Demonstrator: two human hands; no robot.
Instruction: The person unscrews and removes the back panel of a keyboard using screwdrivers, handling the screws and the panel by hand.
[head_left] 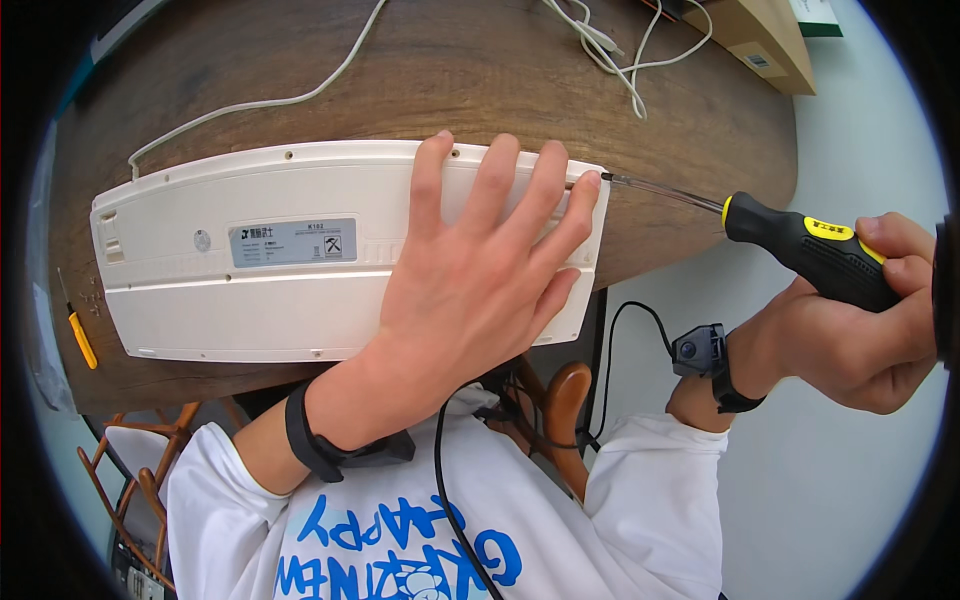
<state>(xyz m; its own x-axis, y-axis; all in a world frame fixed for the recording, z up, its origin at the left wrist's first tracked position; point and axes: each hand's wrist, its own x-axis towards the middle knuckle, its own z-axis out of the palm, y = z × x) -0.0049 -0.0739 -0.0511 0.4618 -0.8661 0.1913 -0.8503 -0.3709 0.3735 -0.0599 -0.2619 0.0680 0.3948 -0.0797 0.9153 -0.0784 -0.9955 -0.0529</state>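
Note:
A white keyboard [180, 315] lies underside up on the table, with a grey label and small screw holes along its edges. My left hand [455, 270] rests flat on its right part, fingers spread toward the far edge. In my right hand [860, 335] is a large black and yellow screwdriver [810, 245], gripped by its handle and held nearly level. Its metal shaft points left, and the tip is at the keyboard's far right corner, close to my left little finger. Whether the tip sits in a screw hole I cannot tell.
The wooden table [420, 85] carries a small yellow screwdriver [80, 335] on the left, beside several tiny screws [93, 298]. A white cable [270, 103] runs from the keyboard's far left. More white cable [620, 65] and a cardboard box [755, 45] are at the back right.

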